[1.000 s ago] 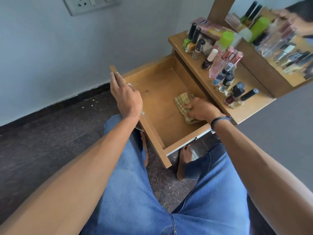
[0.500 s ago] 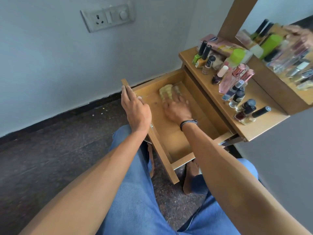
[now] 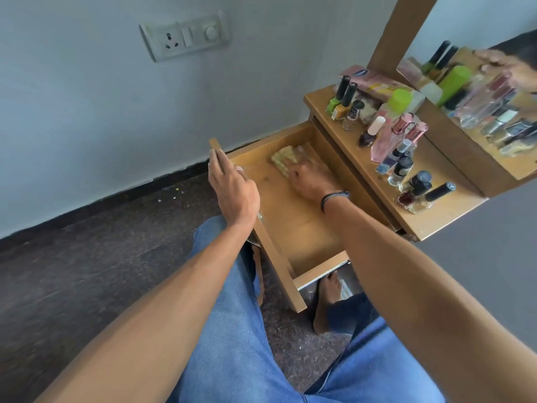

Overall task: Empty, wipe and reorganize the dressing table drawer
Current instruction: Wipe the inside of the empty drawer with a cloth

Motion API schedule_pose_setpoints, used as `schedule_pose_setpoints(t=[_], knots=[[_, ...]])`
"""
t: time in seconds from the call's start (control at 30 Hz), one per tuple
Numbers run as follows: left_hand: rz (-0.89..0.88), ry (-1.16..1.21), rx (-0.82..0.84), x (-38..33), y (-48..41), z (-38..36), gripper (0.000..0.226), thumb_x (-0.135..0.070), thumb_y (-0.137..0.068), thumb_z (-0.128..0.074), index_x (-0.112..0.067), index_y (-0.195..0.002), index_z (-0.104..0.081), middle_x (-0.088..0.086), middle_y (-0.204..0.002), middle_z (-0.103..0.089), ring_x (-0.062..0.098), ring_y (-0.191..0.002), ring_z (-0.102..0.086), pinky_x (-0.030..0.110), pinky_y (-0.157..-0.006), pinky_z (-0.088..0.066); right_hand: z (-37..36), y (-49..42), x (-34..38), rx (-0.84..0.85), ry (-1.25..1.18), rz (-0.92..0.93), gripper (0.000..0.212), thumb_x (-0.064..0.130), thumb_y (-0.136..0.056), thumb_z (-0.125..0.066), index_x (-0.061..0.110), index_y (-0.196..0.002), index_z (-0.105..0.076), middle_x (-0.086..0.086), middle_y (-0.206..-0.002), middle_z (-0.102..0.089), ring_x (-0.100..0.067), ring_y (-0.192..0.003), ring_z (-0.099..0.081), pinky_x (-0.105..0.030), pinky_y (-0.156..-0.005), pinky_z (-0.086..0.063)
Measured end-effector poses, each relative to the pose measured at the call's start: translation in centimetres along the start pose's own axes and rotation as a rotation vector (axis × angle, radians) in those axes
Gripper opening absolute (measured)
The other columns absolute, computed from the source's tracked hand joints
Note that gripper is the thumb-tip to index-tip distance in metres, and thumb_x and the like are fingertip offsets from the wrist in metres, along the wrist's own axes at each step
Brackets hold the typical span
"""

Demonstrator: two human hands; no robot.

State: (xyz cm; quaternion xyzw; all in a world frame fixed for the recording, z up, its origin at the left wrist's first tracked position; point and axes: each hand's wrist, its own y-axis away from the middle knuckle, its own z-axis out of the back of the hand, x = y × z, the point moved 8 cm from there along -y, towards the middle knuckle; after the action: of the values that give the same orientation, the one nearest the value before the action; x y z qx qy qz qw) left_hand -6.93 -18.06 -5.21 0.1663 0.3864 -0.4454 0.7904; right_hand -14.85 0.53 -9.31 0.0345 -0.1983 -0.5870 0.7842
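The light-brown wooden drawer point(image 3: 299, 228) stands pulled well out from the dressing table, and nothing shows inside it except a single yellow-green checked cloth point(image 3: 283, 161) lying on the drawer floor toward its far end, close to the side wall nearest the room wall. The right hand point(image 3: 311, 178) lies on the near part of that cloth; its fingers look spread flat and pressing rather than clutching, though motion blur softens them. The left hand point(image 3: 232, 187) rests along the top edge of the drawer's front panel, fingers stretched out straight on the wood, steadying it and closed round nothing. The cloth is probably light, soft and limp, so it should bunch or slide if pushed by one corner — a broad flat palm over its middle, or a gathered handful at the near edge, looks like the best hold. The drawer is stiff and rides on runners, so its front panel is the sensible place to brace. By count: one drawer, one cloth, two hands. On the wooden table top point(image 3: 444, 216) stand about a dozen small cosmetic bottles point(image 3: 402, 170) — too crowded for an exact count — among them two tall pink ones.
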Motion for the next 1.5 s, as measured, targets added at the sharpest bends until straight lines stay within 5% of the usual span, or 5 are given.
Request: schedule_pose_setpoints(t=[0.37,0.57,0.8,1.1,1.5], knots=[[0.004,-0.004,0.017,0.0,0.0,0.0,0.056,-0.012,-0.107,-0.035,-0.006,-0.159,-0.018,0.004,-0.167,-0.015,0.024,-0.152,-0.015,0.037,-0.12,-0.03,-1.7,1.3,-2.3,-0.013,-0.127,-0.183,0.052,0.033,-0.104,-0.033,0.037,-0.155,-0.03,0.005,-0.171,0.001,-0.02,-0.157,-0.005,-0.053,-0.124,-0.014],[-0.005,-0.007,-0.001,0.1,-0.2,-0.1,0.056,-0.011,-0.106,-0.037,-0.005,-0.159,-0.019,0.005,-0.167,-0.017,0.024,-0.151,-0.017,0.035,-0.119,-0.03,-2.3,8.9,-2.9,0.067,-0.057,-0.282,0.048,0.026,-0.104,-0.04,0.031,-0.151,-0.035,-0.024,-0.143,-0.053,-0.04,-0.124,-0.056,-0.043,-0.096,-0.046],[-0.011,0.005,-0.004,0.1,-0.3,-0.2,0.056,-0.01,-0.106,-0.037,-0.004,-0.159,-0.02,0.006,-0.167,-0.016,0.026,-0.152,-0.017,0.031,-0.12,-0.022,-1.3,13.1,-4.9,0.096,0.099,-0.367,0.047,0.008,-0.095,-0.041,0.025,-0.139,-0.043,-0.021,-0.115,-0.069,-0.041,-0.105,-0.066,-0.046,-0.086,-0.05],[-0.004,0.052,-0.001,0.2,-0.3,-0.1,0.054,-0.017,-0.108,-0.036,-0.004,-0.158,-0.022,0.007,-0.166,-0.019,0.025,-0.15,-0.019,0.036,-0.122,-0.026,-4.8,15.2,4.3,0.051,0.208,-0.107,0.044,0.016,-0.101,-0.047,0.037,-0.14,-0.054,-0.004,-0.116,-0.069,-0.022,-0.081,-0.069,-0.03,-0.068,-0.054],[-0.009,0.052,-0.005,0.1,0.0,0.0,0.054,-0.017,-0.108,-0.034,-0.006,-0.159,-0.021,0.005,-0.167,-0.017,0.023,-0.151,-0.019,0.031,-0.12,-0.023,-5.1,8.6,5.0,-0.044,0.157,-0.048,0.047,0.03,-0.105,-0.047,0.038,-0.151,-0.045,0.0,-0.12,-0.073,-0.023,-0.092,-0.071,-0.031,-0.068,-0.047]])
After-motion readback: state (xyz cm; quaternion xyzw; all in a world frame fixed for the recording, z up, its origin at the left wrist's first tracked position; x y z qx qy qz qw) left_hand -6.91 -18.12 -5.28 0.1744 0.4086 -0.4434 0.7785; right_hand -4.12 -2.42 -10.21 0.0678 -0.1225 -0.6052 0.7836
